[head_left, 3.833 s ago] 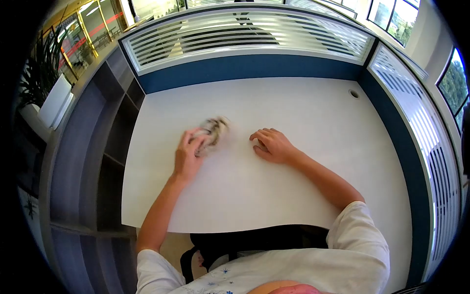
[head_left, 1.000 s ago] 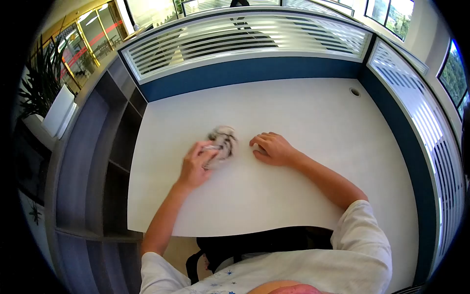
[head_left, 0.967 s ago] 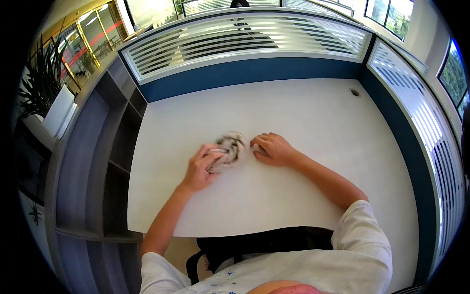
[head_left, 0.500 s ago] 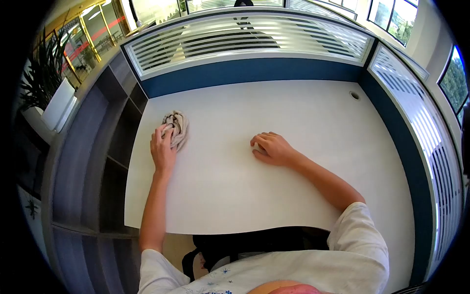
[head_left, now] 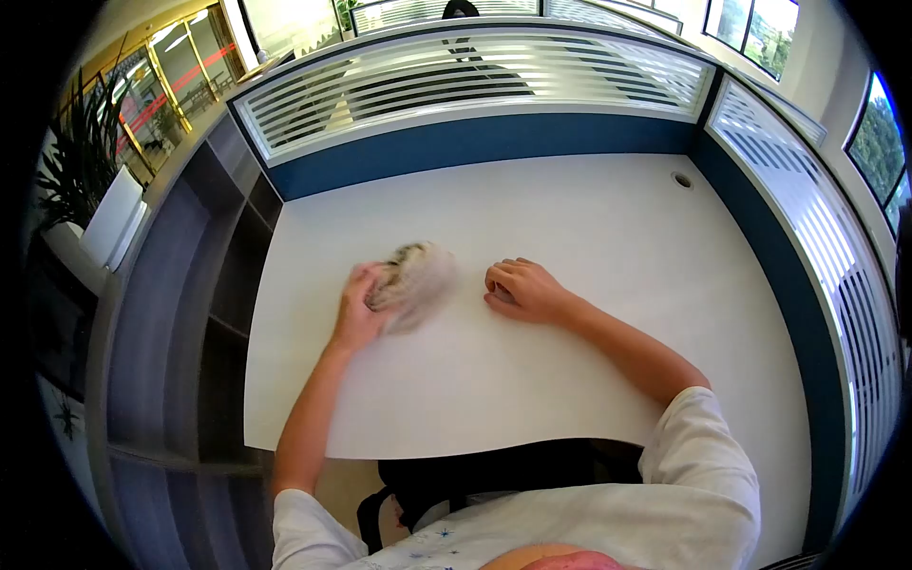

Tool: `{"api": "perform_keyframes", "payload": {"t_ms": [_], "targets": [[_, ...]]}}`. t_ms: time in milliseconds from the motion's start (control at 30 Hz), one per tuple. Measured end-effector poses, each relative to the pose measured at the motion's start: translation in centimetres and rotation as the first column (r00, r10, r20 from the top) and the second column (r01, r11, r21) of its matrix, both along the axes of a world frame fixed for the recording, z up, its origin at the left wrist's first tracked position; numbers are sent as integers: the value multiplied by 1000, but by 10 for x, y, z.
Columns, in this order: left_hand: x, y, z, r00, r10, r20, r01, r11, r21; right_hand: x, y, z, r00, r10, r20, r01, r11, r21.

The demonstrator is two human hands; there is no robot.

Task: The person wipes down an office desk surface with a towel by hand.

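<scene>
My left hand (head_left: 361,309) grips a crumpled beige and grey cloth (head_left: 423,285) on the left half of the white desk (head_left: 570,380). Motion blurs both the cloth and the fingertips. The cloth spreads out to the right of my fingers. Close to the middle of the desk, my right hand (head_left: 530,291) rests on the surface, its fingers curled in loosely and its palm turned down. I see nothing held in it. A short gap of desk separates the cloth from my right hand.
A blue partition (head_left: 475,138) with striped glass panels borders the desk at the back and right. Dark wooden shelves (head_left: 161,313) stand on the left, beside a plant in a white pot (head_left: 116,218). A round cable hole (head_left: 682,180) is at the back right corner.
My left hand has swept the cloth to the right and slightly nearer to me, toward my right hand. My right hand has stayed almost in place, with its fingers a little more curled.
</scene>
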State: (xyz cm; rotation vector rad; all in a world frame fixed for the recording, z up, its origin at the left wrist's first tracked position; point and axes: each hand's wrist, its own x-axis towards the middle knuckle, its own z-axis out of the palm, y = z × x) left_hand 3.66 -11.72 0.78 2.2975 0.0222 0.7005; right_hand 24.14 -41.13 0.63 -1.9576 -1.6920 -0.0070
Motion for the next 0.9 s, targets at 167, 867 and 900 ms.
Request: {"api": "perform_keyframes", "payload": {"t_ms": [167,867,900], "targets": [[-17,44,2,826,541,156,-558,751,353,0,-1,2,1000,1,-4,-1,1000,7],[-8,-61,6,948,-301,98,297,953,57,4,6,-7,1000,-8,22,7,999,48],[-9,-61,6,947,-306,96,301,952,62,4,6,-5,1000,-4,25,3,999,41]]}}
